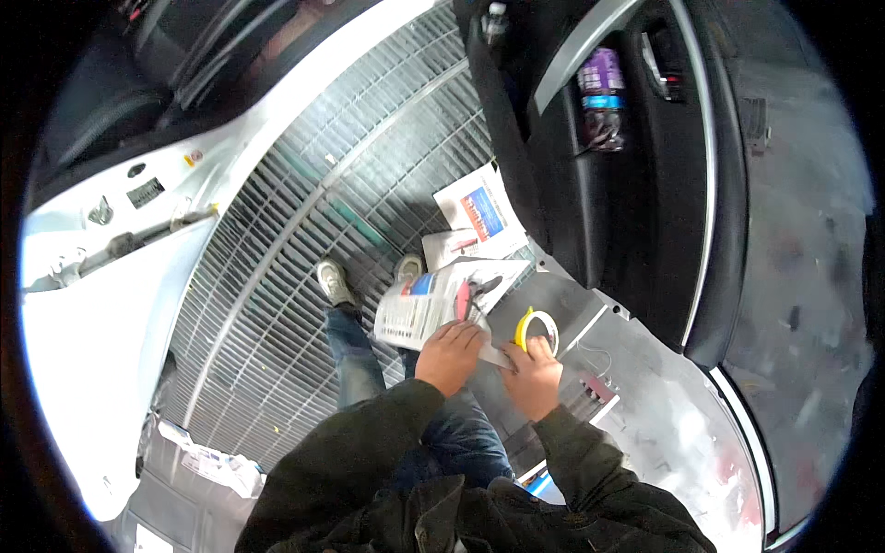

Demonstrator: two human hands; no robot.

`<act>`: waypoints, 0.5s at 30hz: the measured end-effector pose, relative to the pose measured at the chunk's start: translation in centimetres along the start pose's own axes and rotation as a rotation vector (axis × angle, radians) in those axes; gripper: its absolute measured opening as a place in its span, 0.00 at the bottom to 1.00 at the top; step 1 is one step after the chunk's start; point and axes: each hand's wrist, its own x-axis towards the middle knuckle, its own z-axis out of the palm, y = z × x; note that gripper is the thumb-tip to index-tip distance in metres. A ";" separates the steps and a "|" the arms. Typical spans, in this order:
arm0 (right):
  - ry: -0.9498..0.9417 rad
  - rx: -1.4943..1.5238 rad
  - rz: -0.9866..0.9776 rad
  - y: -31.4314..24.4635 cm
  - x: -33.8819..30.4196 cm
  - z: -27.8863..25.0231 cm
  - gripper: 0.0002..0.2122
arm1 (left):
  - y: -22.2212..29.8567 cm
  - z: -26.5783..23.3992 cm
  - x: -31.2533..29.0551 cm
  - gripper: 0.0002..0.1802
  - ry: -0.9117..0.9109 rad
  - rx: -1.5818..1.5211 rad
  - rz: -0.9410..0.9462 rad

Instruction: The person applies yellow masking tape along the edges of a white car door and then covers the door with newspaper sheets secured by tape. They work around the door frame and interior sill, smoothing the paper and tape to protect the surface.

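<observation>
My left hand [452, 357] is closed on the lower edge of a printed newspaper sheet [413, 311], which hangs out in front of my legs. In my right hand [535, 380] is a roll of yellow tape [522, 329], standing on edge with the fingers wrapped round its lower side. A pale strip [494, 355] spans the small gap between both hands; whether it is tape or paper edge I cannot tell. Just beyond, another newspaper sheet [481, 214] lies by the lower edge of an opened car door [645, 212].
White car bodywork [111, 341] rises on the left. Underfoot is a metal floor grating [277, 304]. The black door panel holds a purple-labelled bottle [604, 101], with a smaller bottle [495, 23] farther off. Crumpled paper [226, 470] lies at lower left. A grey stained surface [802, 304] extends on the right.
</observation>
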 end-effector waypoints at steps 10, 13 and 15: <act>0.281 1.209 0.376 7.5 -3.8 11.0 0.45 | 7.2 -17.6 0.8 0.12 0.519 -0.120 -0.270; -0.081 1.187 0.544 1.6 0.8 8.1 0.53 | 8.2 -22.3 -0.9 0.12 0.615 0.108 -0.297; 0.227 1.499 0.531 0.7 3.6 11.9 0.52 | 10.3 -24.8 -1.1 0.11 0.683 -0.087 -0.295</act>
